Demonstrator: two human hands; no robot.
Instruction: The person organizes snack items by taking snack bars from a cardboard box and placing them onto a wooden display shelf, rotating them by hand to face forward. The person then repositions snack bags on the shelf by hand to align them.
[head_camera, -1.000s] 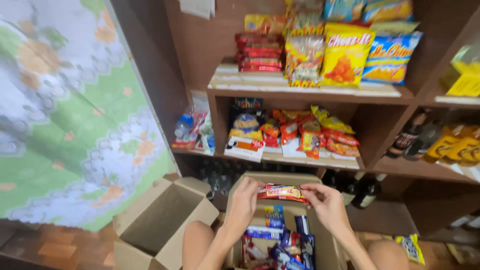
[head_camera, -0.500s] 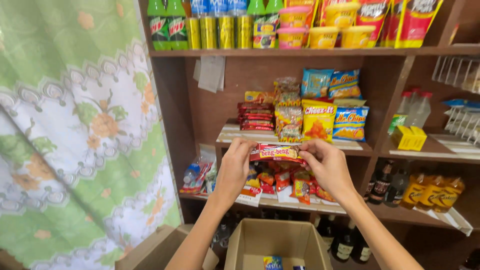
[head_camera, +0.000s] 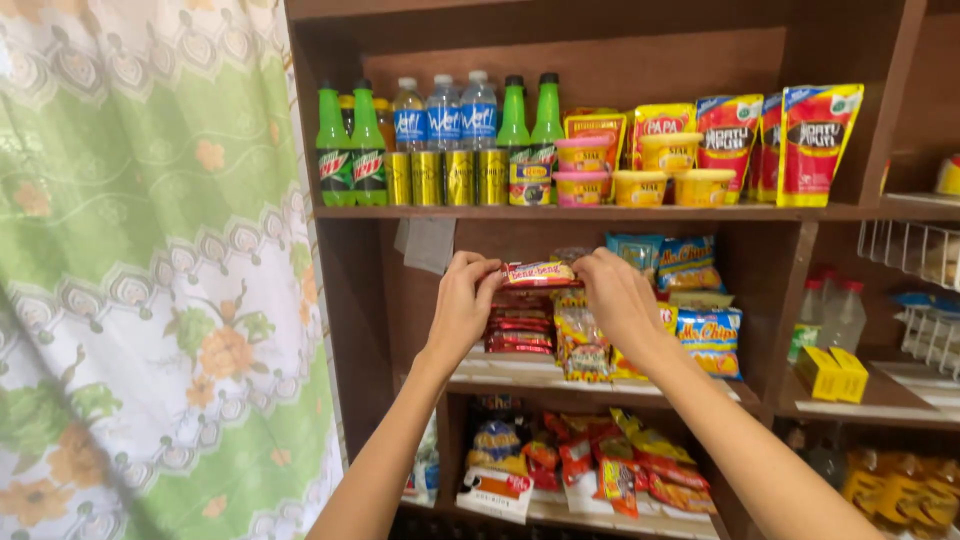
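Both hands hold a flat red snack packet (head_camera: 538, 272) by its ends, level, in front of the middle shelf. My left hand (head_camera: 466, 302) pinches its left end and my right hand (head_camera: 615, 298) its right end. Directly below the packet is a stack of similar red packets (head_camera: 518, 327) on the middle shelf (head_camera: 500, 367). To the right of the stack stand yellow snack bags (head_camera: 585, 345) and blue-and-yellow chip bags (head_camera: 708, 338).
The top shelf (head_camera: 600, 212) carries green bottles (head_camera: 348, 150), water bottles, gold cans, small tubs and red pouches (head_camera: 815, 140). A lower shelf holds mixed snack packets (head_camera: 600, 470). A green floral curtain (head_camera: 150, 300) hangs at the left. Yellow boxes (head_camera: 835, 372) sit at the right.
My hands lifted the red packet from over an open cardboard box up to the middle shelf, above the red stack. The view tilted up, and the box is out of sight.
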